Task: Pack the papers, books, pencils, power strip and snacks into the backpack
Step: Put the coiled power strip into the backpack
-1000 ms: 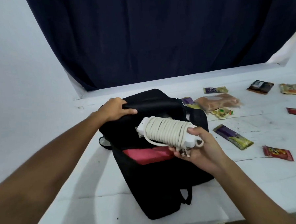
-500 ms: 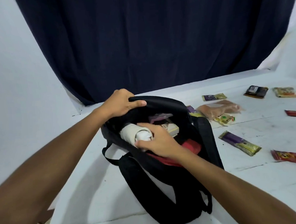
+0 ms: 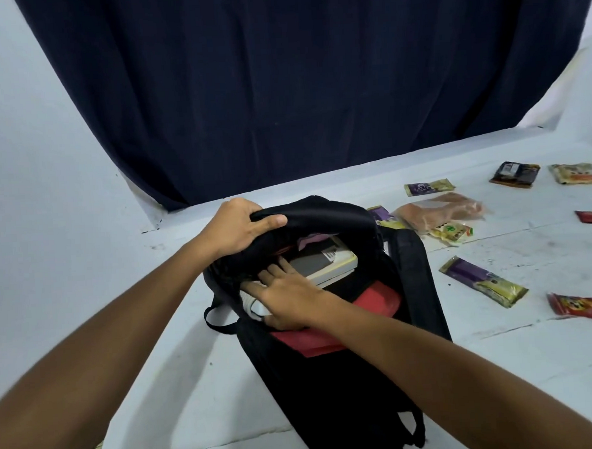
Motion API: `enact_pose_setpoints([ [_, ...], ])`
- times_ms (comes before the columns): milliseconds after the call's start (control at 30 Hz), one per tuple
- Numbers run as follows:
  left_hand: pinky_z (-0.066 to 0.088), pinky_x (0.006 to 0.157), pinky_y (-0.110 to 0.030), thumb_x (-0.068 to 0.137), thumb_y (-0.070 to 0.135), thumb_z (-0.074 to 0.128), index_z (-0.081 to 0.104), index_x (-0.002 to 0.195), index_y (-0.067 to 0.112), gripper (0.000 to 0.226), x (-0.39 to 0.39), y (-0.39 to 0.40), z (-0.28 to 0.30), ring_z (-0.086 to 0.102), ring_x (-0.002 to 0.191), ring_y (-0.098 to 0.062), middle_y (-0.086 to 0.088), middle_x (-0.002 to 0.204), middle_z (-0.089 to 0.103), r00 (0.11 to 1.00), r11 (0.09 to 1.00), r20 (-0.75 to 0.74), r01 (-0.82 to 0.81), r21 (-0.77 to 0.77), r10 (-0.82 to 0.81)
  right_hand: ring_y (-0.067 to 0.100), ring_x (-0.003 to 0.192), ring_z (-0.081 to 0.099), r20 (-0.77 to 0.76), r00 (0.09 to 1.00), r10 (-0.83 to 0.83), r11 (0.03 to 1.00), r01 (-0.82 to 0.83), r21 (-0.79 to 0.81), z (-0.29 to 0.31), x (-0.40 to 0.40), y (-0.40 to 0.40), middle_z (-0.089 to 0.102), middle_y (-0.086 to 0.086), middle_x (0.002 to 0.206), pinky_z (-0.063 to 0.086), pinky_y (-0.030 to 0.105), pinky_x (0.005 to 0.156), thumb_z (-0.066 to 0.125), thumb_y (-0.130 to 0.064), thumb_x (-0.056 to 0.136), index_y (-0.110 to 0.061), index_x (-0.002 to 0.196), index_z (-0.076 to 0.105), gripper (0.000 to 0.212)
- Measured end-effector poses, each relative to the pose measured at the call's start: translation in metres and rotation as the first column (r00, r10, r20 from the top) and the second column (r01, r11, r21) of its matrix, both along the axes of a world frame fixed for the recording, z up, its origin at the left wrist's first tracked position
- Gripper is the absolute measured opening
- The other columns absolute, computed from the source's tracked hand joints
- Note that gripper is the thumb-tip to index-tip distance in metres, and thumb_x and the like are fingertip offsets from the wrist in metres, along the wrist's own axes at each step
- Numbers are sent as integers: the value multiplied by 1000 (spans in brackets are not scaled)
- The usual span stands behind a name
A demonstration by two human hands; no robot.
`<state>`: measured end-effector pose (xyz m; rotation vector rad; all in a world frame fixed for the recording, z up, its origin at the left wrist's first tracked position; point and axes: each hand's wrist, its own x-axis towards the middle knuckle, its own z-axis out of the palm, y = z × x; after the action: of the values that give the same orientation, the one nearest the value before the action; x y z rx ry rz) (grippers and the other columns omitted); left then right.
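Note:
A black backpack (image 3: 411, 287) lies open on the white table (image 3: 534, 349). My left hand (image 3: 236, 227) grips its upper flap and holds it up. My right hand (image 3: 285, 300) lies flat inside the opening, pressing on the white power strip (image 3: 252, 304), of which only a sliver shows under the palm. Behind my fingers a book (image 3: 327, 260) sits in the bag, and a red folder (image 3: 377, 300) pokes out below it. Several snack packets lie to the right, among them a purple bar (image 3: 482, 279) and a red packet (image 3: 580, 307).
A dark blue curtain (image 3: 297, 87) hangs behind the table. More snacks sit at the back right: a pinkish bag (image 3: 438, 211), a dark packet (image 3: 514, 174), a pale packet (image 3: 575, 173). The table's left edge is next to the backpack.
My right hand has carried the coiled power strip from above the bag down into the opening and now presses flat on it. My left hand still holds the flap up.

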<state>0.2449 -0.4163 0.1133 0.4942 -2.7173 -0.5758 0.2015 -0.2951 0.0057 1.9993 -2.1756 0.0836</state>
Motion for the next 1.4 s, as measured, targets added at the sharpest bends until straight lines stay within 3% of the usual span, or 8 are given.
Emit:
enact_pose_setpoints([
  [533, 39, 58, -33, 72, 71, 59, 57, 67, -2, 73, 15, 14, -23, 44, 53, -15, -8, 55, 50, 997, 996, 19, -73, 46, 72, 43, 114, 56, 116, 989, 90, 978, -66, -196, -26, 4, 26, 57, 27, 124, 43, 49, 103, 75, -13, 69, -3, 131, 52, 67],
  [700, 39, 58, -29, 74, 67, 61, 63, 73, 0, 67, 19, 18, -32, 47, 54, -15, -4, 58, 55, 997, 995, 38, -65, 71, 62, 29, 57, 63, 105, 959, 263, 822, -165, -545, 6, -11, 71, 65, 5, 64, 47, 34, 49, 52, -20, 82, -12, 79, 68, 18],
  [833, 38, 57, -20, 81, 61, 62, 58, 61, 21, 45, 23, 26, -39, 53, 57, -7, 5, 57, 57, 996, 997, 47, -77, -3, 77, 30, 87, 62, 159, 983, 87, 685, 57, -727, 39, -61, 93, 66, 10, 94, 51, 38, 77, 58, -18, 77, -8, 101, 71, 29],
  [967, 41, 63, -30, 75, 82, 43, 58, 63, 11, 73, 36, 34, -45, 50, 54, -11, 4, 54, 53, 998, 994, 13, -69, 83, 68, 23, 139, 29, 783, 587, -208, 792, 571, -217, 47, -107, 101, 38, 8, 148, 24, 39, 115, 58, -33, 88, -24, 134, 54, 47],
  [1033, 41, 64, -26, 80, 72, 41, 62, 65, 11, 67, 46, 38, -46, 49, 54, -7, 4, 53, 53, 983, 970, -164, -42, 239, 83, 14, 129, 42, 945, 307, -113, 788, 607, -103, 45, -118, 104, 54, -4, 133, 28, 32, 111, 52, -48, 86, -30, 119, 63, 39],
  [1200, 40, 79, -29, 99, 36, 48, 64, 81, 14, 33, 70, 28, -53, 54, 80, -14, -1, 80, 62, 759, 826, -413, -280, 490, 503, 24, 92, 66, 989, 141, -42, 737, 673, -64, 39, -139, 122, 74, 5, 91, 48, 36, 91, 51, -54, 86, -21, 80, 79, 44],
  [1300, 40, 85, -32, 96, 48, 52, 68, 89, 16, 36, 82, 21, -66, 57, 106, -22, 1, 100, 65, 833, 696, -120, -362, 620, 540, 19, 70, 66, 882, 278, -381, 909, 287, 303, 43, -144, 139, 74, 4, 74, 44, 28, 69, 62, -38, 88, -13, 74, 77, 32],
  [1400, 44, 99, -36, 66, 62, 77, 61, 112, 32, 58, 95, 21, -84, 46, 126, -24, 2, 126, 51, 868, 689, 122, -461, 559, 482, 14, 78, 69, 608, 622, -493, 813, 79, 577, 31, -139, 149, 76, 2, 86, 49, 27, 81, 78, -21, 74, -21, 82, 77, 8],
])
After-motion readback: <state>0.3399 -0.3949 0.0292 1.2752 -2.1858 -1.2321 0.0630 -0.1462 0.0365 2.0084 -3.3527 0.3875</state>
